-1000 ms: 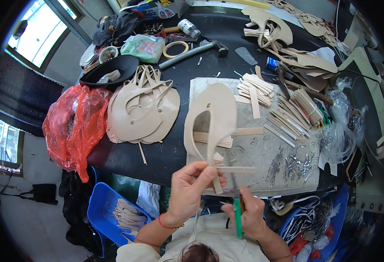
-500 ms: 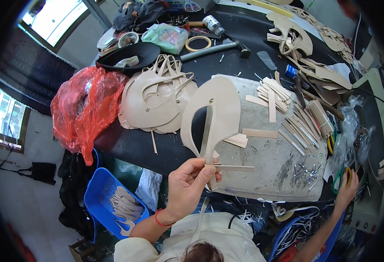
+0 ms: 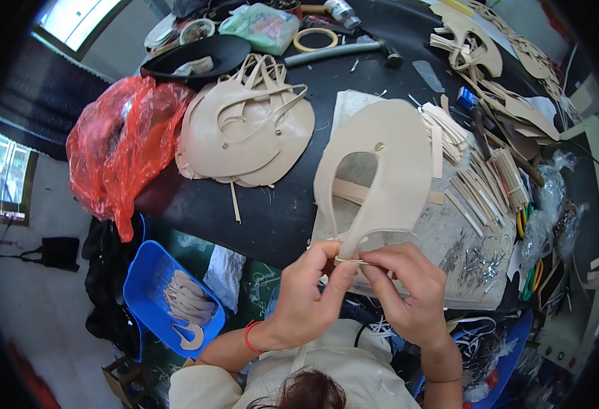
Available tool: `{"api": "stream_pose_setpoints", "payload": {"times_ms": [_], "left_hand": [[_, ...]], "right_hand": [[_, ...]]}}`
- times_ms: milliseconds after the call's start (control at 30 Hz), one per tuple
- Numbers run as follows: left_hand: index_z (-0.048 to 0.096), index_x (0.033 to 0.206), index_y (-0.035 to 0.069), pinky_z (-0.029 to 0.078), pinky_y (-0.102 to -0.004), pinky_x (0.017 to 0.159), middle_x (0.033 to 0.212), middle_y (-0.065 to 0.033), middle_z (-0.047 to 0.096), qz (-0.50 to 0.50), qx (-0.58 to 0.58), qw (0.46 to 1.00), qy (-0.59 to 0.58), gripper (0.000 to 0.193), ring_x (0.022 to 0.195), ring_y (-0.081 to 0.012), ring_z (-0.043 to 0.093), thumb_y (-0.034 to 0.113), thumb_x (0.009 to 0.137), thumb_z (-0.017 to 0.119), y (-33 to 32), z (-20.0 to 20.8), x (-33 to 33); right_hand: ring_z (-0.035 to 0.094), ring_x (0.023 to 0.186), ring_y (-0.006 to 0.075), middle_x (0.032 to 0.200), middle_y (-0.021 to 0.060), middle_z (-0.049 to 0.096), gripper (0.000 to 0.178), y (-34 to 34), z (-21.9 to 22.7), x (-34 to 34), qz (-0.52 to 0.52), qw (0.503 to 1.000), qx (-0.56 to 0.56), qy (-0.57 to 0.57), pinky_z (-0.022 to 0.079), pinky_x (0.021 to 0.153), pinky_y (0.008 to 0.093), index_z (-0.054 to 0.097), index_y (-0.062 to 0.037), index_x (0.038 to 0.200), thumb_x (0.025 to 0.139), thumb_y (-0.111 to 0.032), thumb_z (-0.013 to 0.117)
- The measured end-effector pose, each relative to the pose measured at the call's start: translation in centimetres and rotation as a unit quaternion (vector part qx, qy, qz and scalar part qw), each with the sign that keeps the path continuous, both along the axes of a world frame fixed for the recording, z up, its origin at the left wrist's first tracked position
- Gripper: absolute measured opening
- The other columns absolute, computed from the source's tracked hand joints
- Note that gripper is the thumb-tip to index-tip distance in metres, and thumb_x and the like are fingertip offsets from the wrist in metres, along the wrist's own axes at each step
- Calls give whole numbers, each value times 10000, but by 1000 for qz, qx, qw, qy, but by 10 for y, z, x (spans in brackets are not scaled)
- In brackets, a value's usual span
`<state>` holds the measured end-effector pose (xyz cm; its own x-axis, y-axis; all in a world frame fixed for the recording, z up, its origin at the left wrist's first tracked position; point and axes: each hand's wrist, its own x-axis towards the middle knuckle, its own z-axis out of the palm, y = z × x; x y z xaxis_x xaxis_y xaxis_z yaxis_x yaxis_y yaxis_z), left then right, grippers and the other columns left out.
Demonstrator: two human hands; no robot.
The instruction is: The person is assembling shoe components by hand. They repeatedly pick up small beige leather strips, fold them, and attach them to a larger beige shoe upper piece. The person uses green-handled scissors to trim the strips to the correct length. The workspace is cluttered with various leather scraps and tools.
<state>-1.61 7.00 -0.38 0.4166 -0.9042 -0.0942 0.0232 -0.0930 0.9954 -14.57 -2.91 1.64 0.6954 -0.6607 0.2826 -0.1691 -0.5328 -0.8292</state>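
Across the black worktable [image 3: 279,215] lies a stained grey board [image 3: 473,290], and both hands work above its near edge. The left hand [image 3: 313,290] pinches the narrow lower end of a beige leather-like piece [image 3: 401,163], thumb against fingers; the piece stands out over the board, its wide rounded part away from the person. The right hand [image 3: 412,290], fingertips drawn together, grips a thin beige strip [image 3: 350,260] that crosses that narrow end.

To do this well, I'd judge, the left pinch should be firm and close to the strip so the stem cannot twist, while the right keeps an even pull, laying the strip flat and square without creasing the soft material.

Fingertips cover much of the crossing, so whether the strip goes fully around, and where its ends lie, cannot be told. Small metal bits [image 3: 487,259] on the board are too tiny to identify. Farther out, the stack of beige pieces [image 3: 245,150] overlaps too much to count, the red plastic bag [image 3: 125,143] conceals most of its contents, and the hammer's handle [image 3: 333,53] is plain but its dark head is harder to read.
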Motion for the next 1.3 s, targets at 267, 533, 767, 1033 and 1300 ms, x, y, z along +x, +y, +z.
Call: {"api": "stream_pose_setpoints", "payload": {"times_ms": [267,533,767,1033,1300], "left_hand": [[528,1132,-67,522,-243,812,991,-91,625,-110,30,992,46,238,932,-115,621,22,916,571,-1,9,24],[557,1009,-69,545,-228,654,847,-66,629,13,28,999,-10,134,742,-80,615,31,919,565,-15,10,22],[607,1041,-68,536,-217,595,865,-62,635,25,17,993,-113,209,723,-77,610,100,917,593,-70,5,38],[627,1008,-66,485,-222,518,774,-90,624,38,51,952,-300,214,615,-93,614,80,852,643,-90,-30,35],[624,961,-55,472,-264,546,726,-106,604,38,72,928,-364,192,601,-129,604,71,819,651,-92,-34,33]], "right_hand": [[633,681,187,834,108,638,110,0,-1,-2,-17,992,105,61,507,576,286,648,8,908,801,-9,671],[646,749,176,899,120,641,234,-11,-4,7,-134,990,5,50,509,666,266,648,3,1055,823,-22,661],[592,682,62,813,36,646,195,-65,-11,10,-118,951,282,-52,477,581,190,627,16,1024,849,-61,660],[626,653,96,765,77,662,229,-85,-45,15,-130,942,299,83,493,546,215,612,32,1026,827,-66,668],[631,636,166,745,104,638,218,-75,-56,20,-157,972,128,117,492,546,283,600,26,958,805,-92,701]]}}
